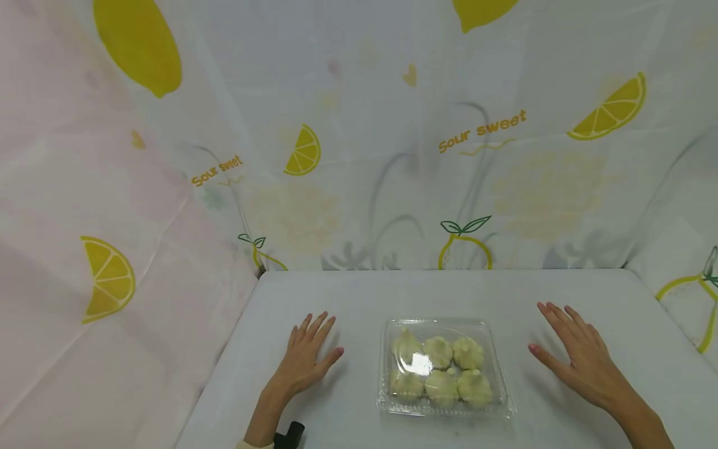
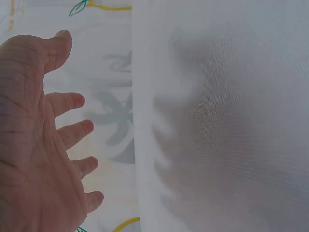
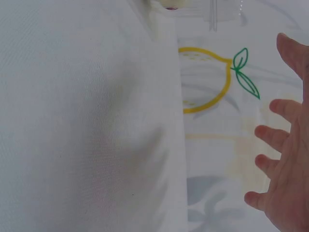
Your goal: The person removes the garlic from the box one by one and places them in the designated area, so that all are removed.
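A clear plastic clamshell box [image 1: 502,399] lies on the white table with its lid down. Inside it are several pale garlic bulbs [image 1: 437,353] in two rows, partly veiled by glare. To the left of the box, my left hand [image 1: 305,362] hovers palm down with its fingers spread, touching nothing. My right hand [image 1: 586,365] is held the same way to the right of the box, apart from it. In the left wrist view the left palm [image 2: 38,140] shows bare. The right wrist view catches only a corner of the box [image 3: 227,9] at its top.
The white table [image 1: 336,293] ends at a back edge against a hanging cloth [image 1: 359,125] printed with lemons. More cloth [image 1: 112,199] closes the left side. A black band-like piece [image 1: 290,434] is at my left wrist.
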`<state>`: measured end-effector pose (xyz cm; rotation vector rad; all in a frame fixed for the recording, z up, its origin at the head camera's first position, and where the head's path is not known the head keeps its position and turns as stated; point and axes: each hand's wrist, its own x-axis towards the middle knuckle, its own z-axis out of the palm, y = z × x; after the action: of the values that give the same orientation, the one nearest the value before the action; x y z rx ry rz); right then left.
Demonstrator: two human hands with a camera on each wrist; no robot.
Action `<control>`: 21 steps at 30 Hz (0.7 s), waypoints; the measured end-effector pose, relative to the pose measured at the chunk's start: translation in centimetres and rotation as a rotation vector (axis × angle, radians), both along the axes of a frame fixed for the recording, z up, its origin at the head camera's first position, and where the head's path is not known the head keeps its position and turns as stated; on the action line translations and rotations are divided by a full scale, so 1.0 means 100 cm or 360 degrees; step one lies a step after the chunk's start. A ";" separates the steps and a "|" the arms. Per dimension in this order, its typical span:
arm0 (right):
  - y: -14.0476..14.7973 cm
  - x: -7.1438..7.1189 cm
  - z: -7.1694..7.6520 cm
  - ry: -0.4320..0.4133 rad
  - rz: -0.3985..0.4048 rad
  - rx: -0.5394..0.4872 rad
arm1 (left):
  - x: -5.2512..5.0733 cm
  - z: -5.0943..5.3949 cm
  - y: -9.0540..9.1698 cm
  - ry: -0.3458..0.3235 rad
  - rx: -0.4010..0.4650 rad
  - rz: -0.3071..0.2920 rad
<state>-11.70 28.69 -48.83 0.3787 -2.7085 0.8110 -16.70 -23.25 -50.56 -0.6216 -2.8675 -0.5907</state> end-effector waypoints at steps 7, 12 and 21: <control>-0.003 0.002 0.000 0.0013 0.0056 -0.0020 | 0.001 -0.002 0.002 0.0039 0.0047 -0.0035; -0.004 0.003 -0.002 0.0006 0.0088 -0.0030 | 0.004 -0.001 0.004 -0.0010 0.0080 -0.0049; -0.007 0.007 -0.002 -0.0059 0.0124 -0.0091 | 0.007 0.002 0.008 -0.0191 0.0192 -0.0085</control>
<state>-11.05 27.95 -49.04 0.4632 -2.7126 0.9236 -16.00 -22.43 -50.36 -0.6668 -2.9052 -0.8293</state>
